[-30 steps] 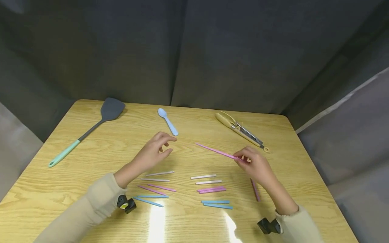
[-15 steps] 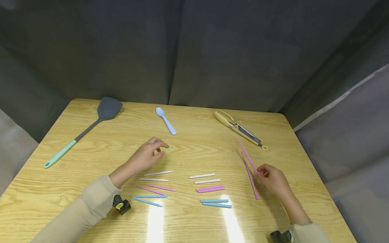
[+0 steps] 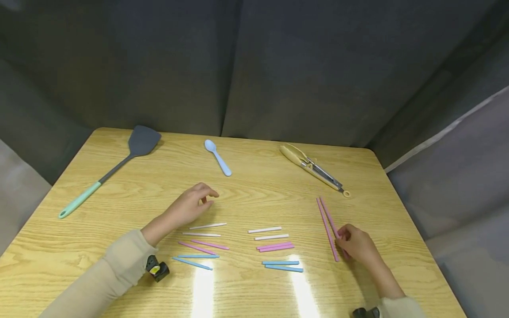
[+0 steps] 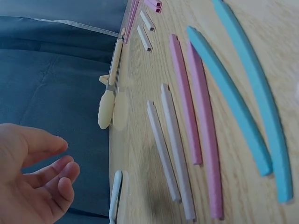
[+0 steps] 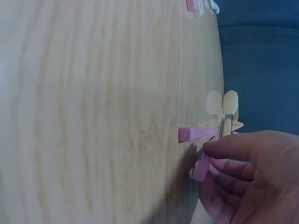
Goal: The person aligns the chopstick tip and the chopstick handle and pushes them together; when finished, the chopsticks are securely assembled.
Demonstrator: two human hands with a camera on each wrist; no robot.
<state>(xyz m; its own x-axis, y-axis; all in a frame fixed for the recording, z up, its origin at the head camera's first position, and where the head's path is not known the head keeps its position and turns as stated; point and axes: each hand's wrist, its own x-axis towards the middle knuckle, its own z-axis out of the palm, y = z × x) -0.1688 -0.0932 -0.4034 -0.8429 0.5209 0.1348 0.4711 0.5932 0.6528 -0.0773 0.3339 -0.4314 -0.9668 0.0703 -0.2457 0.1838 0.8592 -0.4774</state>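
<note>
My right hand point(image 3: 358, 244) pinches a long pink chopstick point(image 3: 328, 213) between thumb and fingers. A second pink chopstick point(image 3: 328, 233) lies just left of it, the pair close together at the far ends. In the right wrist view, the square butt of the pinched chopstick point(image 5: 201, 170) shows beneath my thumb, near the table surface. My left hand point(image 3: 184, 206) hovers over the table with loosely bent fingers and holds nothing. Nearest to it lie two thin white sticks point(image 3: 207, 226), then pink sticks point(image 3: 210, 244) and blue sticks point(image 3: 198, 256).
Shorter square white point(image 3: 264, 230), pink point(image 3: 275, 247) and blue sticks point(image 3: 280, 263) lie in pairs mid-table. Along the back lie a turner with a green handle point(image 3: 81, 198), a light blue spoon point(image 3: 218, 157) and yellow tongs point(image 3: 312, 170). A dark curtain point(image 3: 159, 66) hangs behind the table.
The right hand has swung the pink chopstick to the right and lowered it beside the other pink one. The left hand has drawn back slightly to the left.
</note>
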